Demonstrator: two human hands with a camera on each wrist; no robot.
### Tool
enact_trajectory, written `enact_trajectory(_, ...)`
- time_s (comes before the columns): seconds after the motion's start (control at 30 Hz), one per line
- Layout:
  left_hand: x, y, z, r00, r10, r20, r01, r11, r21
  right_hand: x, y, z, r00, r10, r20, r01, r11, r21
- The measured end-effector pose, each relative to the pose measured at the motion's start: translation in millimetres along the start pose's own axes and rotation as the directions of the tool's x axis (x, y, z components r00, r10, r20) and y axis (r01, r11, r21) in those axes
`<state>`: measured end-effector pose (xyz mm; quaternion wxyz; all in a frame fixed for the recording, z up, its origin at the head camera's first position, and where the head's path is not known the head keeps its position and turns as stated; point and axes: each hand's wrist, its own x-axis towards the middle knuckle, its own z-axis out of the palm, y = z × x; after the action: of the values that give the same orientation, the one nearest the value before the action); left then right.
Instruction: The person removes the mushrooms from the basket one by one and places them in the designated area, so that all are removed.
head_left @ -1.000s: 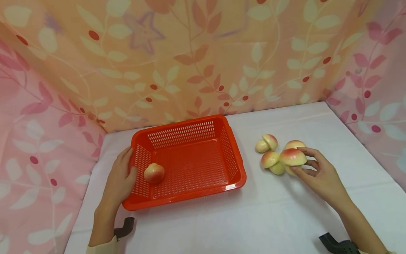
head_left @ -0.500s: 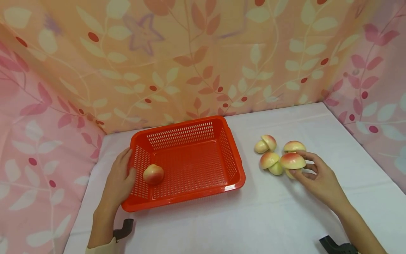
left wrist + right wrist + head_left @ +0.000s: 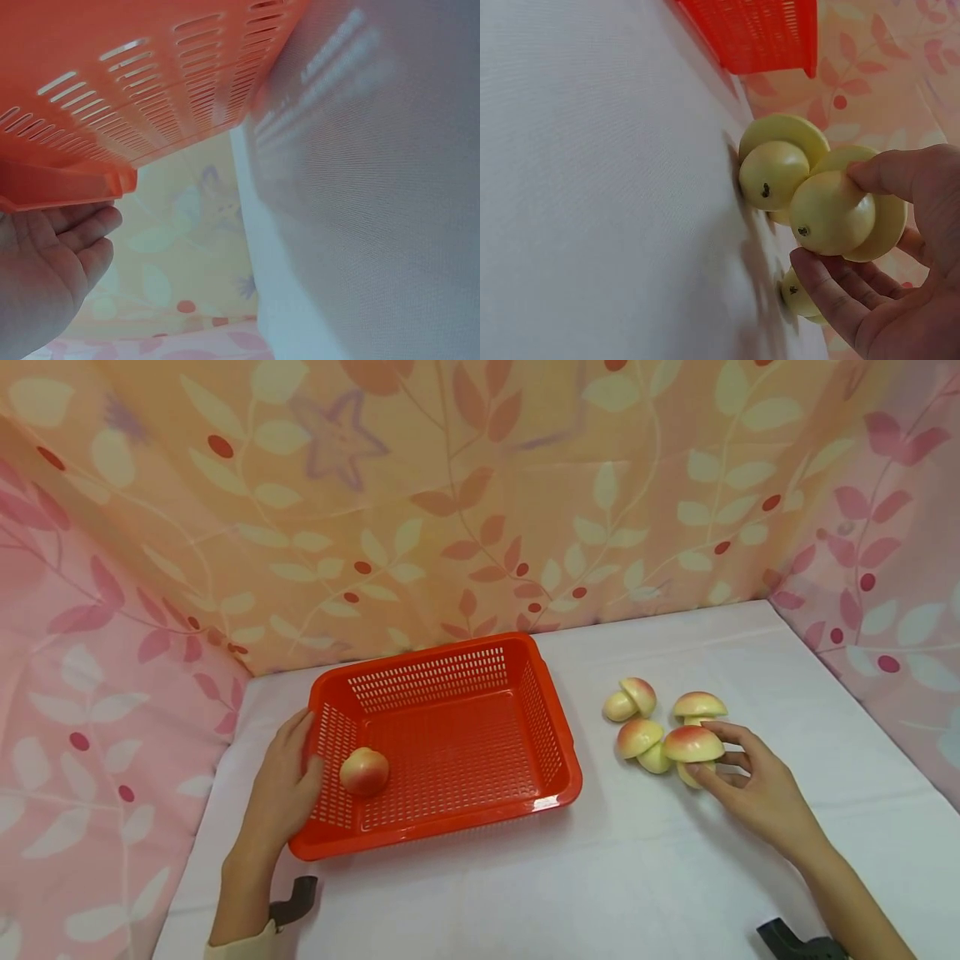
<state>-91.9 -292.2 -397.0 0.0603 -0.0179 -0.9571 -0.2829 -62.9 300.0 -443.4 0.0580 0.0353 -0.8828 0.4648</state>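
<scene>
On the left, my left hand [image 3: 281, 777] holds the rim of the red plastic basket [image 3: 465, 827]; in the left wrist view its fingers [image 3: 94, 232] lie under that rim. One red-and-cream toy mushroom [image 3: 364, 771] lies inside the basket, near its left wall. To the right, my right hand [image 3: 757, 785] grips another toy mushroom [image 3: 693, 744] between thumb and fingers, cap up. The right wrist view shows the round stem end [image 3: 832, 214] of this mushroom, its thumb side touching the stem.
Several more toy mushrooms stand close by: one behind the held one [image 3: 699, 705], one to its left [image 3: 640, 739], and one farther back [image 3: 637, 695]. White cloth [image 3: 510, 893] covers the table. Floral curtains [image 3: 450, 527] rise along the back and sides.
My right hand has lowered the gripped mushroom slightly toward me, so more of the mushroom behind it shows. The left hand and the basket stay in place.
</scene>
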Motion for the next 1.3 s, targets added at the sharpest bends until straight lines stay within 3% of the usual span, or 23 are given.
enact_trajectory(0.6,1.5,2.7,-3.3,1.000,-0.018,0.014,0.017,1.000,0.009,-0.4,8,1,0.996,0.082,0.030,-0.080,0.995,-0.058)
enact_trajectory(1.3,-0.5,2.4,-1.3,0.999,-0.027,0.020,0.027,1.000,0.010,10.9,12,9,0.998,-0.040,-0.050,0.032,0.989,-0.146)
